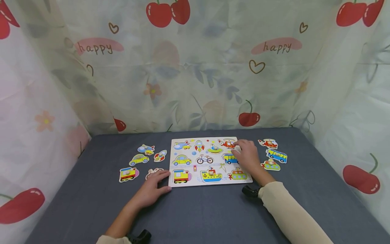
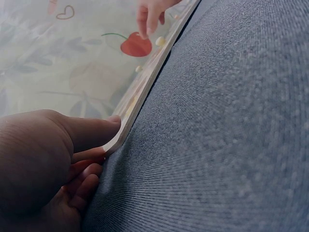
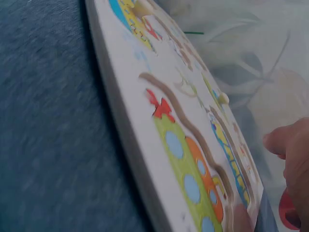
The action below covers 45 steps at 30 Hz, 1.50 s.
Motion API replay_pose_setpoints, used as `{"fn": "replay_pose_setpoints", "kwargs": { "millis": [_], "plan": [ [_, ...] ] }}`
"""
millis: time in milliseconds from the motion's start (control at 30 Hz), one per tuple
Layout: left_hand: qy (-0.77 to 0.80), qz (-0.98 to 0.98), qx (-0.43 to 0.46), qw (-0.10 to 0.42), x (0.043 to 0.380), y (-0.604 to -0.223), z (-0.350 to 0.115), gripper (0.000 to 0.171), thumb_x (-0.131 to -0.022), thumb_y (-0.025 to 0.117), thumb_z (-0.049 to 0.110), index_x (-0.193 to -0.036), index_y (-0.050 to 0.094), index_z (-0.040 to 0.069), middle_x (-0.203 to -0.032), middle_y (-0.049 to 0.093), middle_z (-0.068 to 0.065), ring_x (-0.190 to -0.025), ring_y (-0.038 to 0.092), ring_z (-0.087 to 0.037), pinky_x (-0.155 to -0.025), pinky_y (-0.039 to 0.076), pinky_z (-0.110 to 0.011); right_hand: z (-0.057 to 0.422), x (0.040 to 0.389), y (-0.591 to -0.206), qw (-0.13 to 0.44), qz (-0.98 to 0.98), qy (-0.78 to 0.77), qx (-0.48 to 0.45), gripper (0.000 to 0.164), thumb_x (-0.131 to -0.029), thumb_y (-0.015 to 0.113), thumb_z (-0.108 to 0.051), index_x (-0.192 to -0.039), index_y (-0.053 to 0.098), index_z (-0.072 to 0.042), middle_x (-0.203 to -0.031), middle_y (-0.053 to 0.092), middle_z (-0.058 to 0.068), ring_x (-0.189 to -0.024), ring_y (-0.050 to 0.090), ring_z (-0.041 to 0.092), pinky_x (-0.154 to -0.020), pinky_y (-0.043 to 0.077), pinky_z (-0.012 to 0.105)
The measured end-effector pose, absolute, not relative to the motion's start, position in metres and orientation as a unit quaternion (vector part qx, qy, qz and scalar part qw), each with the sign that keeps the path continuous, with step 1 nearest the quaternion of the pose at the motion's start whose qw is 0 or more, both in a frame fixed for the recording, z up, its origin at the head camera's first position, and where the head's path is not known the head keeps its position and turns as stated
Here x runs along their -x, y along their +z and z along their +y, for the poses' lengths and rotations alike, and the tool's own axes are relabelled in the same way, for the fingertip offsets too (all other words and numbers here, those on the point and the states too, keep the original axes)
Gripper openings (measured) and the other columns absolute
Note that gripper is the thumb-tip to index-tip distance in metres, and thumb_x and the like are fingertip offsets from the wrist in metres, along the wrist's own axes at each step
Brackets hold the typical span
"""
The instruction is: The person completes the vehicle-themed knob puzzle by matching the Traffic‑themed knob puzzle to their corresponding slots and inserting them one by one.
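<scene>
A wooden puzzle board (image 1: 196, 166) printed with vehicles lies on the table. My left hand (image 1: 153, 186) touches its near left corner, thumb and index finger against the edge. Beside that hand lies a bicycle piece (image 1: 151, 172), partly covered by it. My right hand (image 1: 248, 156) is over the board's right side, by the printed helicopter (image 1: 226, 143) and bus (image 1: 229, 158), with no piece showing between thumb and index finger. Knobbed flying saucer (image 1: 214, 149) and boat (image 1: 211, 175) pieces sit in the board. The right wrist view shows the submarine recess (image 3: 186, 174) close up.
Left of the board lie plane (image 1: 146, 149), rocket (image 1: 160, 156), car (image 1: 138, 159) and train (image 1: 128, 174) pieces. Right of it are helicopter (image 1: 268, 143), bus (image 1: 277, 156) and submarine (image 1: 271, 165) pieces. A patterned curtain (image 1: 189, 84) stands behind the dark table (image 1: 198, 217).
</scene>
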<state>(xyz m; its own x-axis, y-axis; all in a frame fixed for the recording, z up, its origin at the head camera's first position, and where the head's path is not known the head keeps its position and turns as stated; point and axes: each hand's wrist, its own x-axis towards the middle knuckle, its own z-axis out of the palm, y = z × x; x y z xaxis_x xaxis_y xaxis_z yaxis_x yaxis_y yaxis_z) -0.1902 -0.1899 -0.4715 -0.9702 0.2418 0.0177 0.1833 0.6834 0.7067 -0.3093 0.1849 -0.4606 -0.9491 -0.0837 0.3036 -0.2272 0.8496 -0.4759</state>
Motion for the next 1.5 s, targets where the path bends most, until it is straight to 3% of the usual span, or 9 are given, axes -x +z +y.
{"fn": "replay_pose_setpoints", "kwargs": {
  "millis": [267,600,1033,1500],
  "plan": [
    [0.380,0.916,-0.125,0.033,0.188,-0.470,-0.189,0.054,-0.087,0.073,0.024,-0.137,0.056,0.008,-0.139,0.051,-0.009,-0.133,0.038,-0.033,-0.109,0.028,-0.055,0.207,0.295,-0.469,0.143,-0.957,0.243,-0.067,0.041,-0.090,0.070,-0.024,-0.125,0.064,-0.005,-0.135,0.052,0.020,-0.127,0.038,0.041,-0.103,0.028,0.061],
    [0.381,0.915,-0.128,0.033,0.187,-0.468,-0.189,0.054,-0.087,0.073,0.023,-0.136,0.057,0.008,-0.138,0.051,-0.009,-0.132,0.039,-0.033,-0.109,0.028,-0.055,0.230,0.278,-0.471,0.148,-0.962,0.217,-0.068,0.041,-0.086,0.073,-0.021,-0.123,0.065,-0.004,-0.129,0.057,0.022,-0.123,0.042,0.042,-0.100,0.030,0.062],
    [0.379,0.917,-0.116,0.036,0.189,-0.469,-0.187,0.054,-0.087,0.074,0.020,-0.137,0.056,0.008,-0.139,0.051,-0.009,-0.133,0.038,-0.033,-0.110,0.026,-0.055,0.261,0.262,-0.480,0.183,-0.955,0.215,-0.096,0.030,-0.084,0.073,-0.014,-0.111,0.070,0.000,-0.114,0.065,0.022,-0.108,0.051,0.043,-0.090,0.036,0.060],
    [0.380,0.916,-0.121,0.035,0.189,-0.468,-0.188,0.054,-0.087,0.073,0.021,-0.137,0.056,0.008,-0.140,0.051,-0.010,-0.134,0.037,-0.033,-0.110,0.026,-0.055,0.286,0.251,-0.478,0.194,-0.954,0.203,-0.107,0.025,-0.085,0.072,-0.014,-0.106,0.071,0.000,-0.110,0.067,0.022,-0.107,0.055,0.045,-0.085,0.038,0.064]
  ]
}}
